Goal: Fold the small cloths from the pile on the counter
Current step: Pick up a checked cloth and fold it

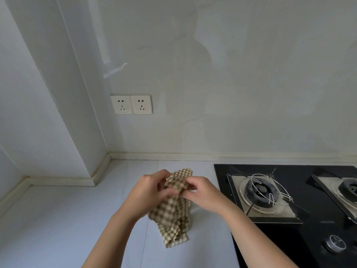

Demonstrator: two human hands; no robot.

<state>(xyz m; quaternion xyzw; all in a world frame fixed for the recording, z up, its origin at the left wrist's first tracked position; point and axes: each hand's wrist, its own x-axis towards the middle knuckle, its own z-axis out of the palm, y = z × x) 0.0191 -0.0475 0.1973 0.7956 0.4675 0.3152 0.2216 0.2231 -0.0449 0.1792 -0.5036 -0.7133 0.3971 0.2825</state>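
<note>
Kitchen corner, pale grey counter (67, 219) filling the lower left of the frame, off-white wall (251, 84) behind it. Two wall sockets (131, 104) side by side, left of centre. One black glass hob (289, 238) at lower right: two burners in view, the nearer one (262, 192) whole with a wire pan support on it, the second (347, 188) cut by the right edge. One control knob (335, 243) visible near the bottom right.

One cloth (172, 215) in play, beige-and-white check with a scalloped edge. It's bunched and held up at bottom centre, upper part between the hands, lower end draping down toward the counter; can't tell if the bottom edge touches the surface. No other cloths visible.

Two bare hands, both on that cloth. Left hand (149, 192): fingers curled, pinching the cloth's upper edge between thumb and fingertips. Right hand (201, 192): fingers bent, pinching the same edge just beside the left. Hands nearly touching each other, well clear of the hob.
</note>
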